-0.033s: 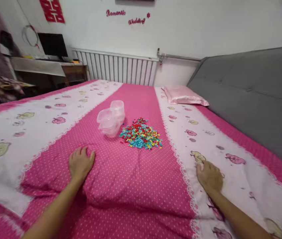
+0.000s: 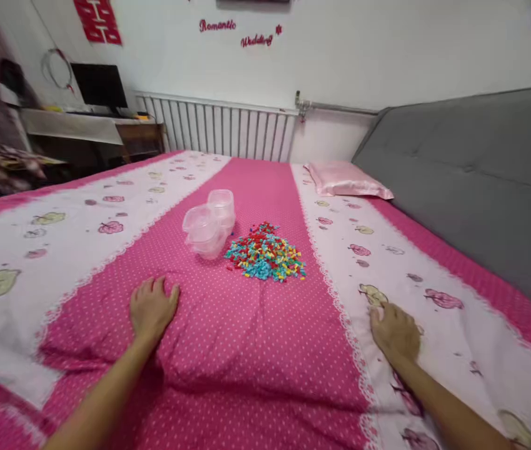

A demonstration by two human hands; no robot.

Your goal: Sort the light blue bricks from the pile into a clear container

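My left hand [image 2: 152, 307] rests palm down on the pink dotted bedspread [image 2: 247, 337], fingers a little apart and nothing in them. On the white printed strip to the right lies my right hand [image 2: 395, 331], also palm down and empty, its fingers slightly bent. Between and beyond the hands is a loose heap of small coloured pieces [image 2: 265, 253] in blue, red, yellow and green. Just left of the heap stand clear plastic containers [image 2: 205, 228], grouped close together; their exact number is hard to make out. Neither hand touches the heap or the containers.
A pink pillow [image 2: 347, 179] lies at the far right, against the grey padded headboard [image 2: 476, 162]. Behind the bed runs a white radiator [image 2: 218, 125]. A desk [image 2: 138, 131] with a black monitor [image 2: 99, 85] stands at the far left.
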